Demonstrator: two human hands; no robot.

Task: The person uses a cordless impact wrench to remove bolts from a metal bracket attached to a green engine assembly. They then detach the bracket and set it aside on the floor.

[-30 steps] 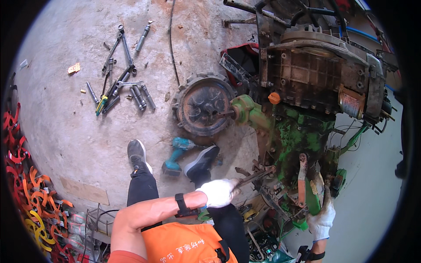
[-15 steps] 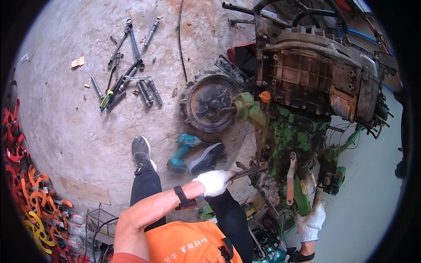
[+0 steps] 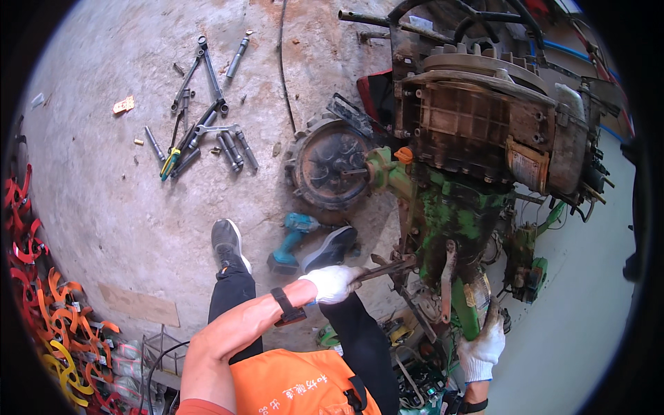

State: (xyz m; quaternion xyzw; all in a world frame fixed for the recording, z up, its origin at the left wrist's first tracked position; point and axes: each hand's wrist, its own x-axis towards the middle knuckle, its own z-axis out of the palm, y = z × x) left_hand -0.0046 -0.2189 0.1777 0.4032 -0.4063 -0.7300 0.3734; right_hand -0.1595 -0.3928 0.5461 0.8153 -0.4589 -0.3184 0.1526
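Note:
My left hand (image 3: 333, 283), in a white glove, is closed round one end of a flat, rusty metal bar (image 3: 387, 268). The bar's other end meets the lower left side of a dirty green gearbox (image 3: 460, 214). Lower right, my right hand (image 3: 482, 351), gloved too, grips the end of a green tube (image 3: 465, 311) below the gearbox; its fingers lie along the tube's right side and are partly hard to make out. Above the gearbox sits a grimy engine (image 3: 477, 128). A lugged wheel (image 3: 332, 164) stands at the machine's left. A rusty lever (image 3: 448, 280) hangs beside the tube.
A teal cordless drill (image 3: 294, 238) lies between my shoes. Wrenches (image 3: 211, 72), sockets and a yellow-green handled screwdriver (image 3: 169, 162) are scattered on the concrete floor. Red, orange and yellow curved blades (image 3: 66, 318) are piled lower left. A pale wall (image 3: 574, 297) runs along the right.
The engine and gearbox have shifted slightly left, and my right hand has moved left with the tube. My left hand keeps its hold on the bar.

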